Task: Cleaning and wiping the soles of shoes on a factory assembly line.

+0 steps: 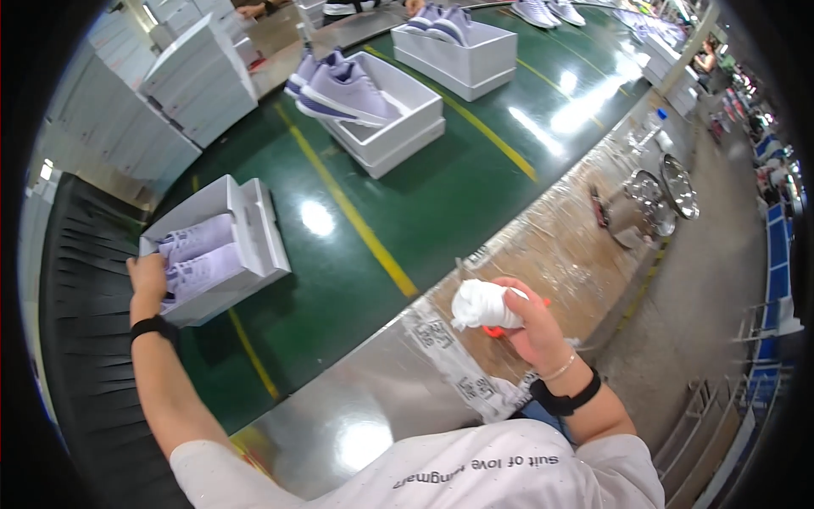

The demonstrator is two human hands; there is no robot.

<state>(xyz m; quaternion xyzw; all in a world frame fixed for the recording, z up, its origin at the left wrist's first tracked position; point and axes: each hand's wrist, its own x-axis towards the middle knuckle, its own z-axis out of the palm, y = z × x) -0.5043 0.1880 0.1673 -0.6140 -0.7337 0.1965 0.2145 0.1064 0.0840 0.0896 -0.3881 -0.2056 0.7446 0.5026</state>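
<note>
Head view: right hand point(532, 327) holds white wad point(485, 304), left hand point(148, 278) touches shoebox point(227, 288)

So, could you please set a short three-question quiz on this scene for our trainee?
1. Open question: what do the fingers of the right hand hold?
2. True or false: the left hand is at a white box with lavender shoes in it.
3. Multiple choice: what colour are the stripes across the green belt?
A) red
B) yellow
C) blue

Key:
1. A white bundle
2. True
3. B
</note>
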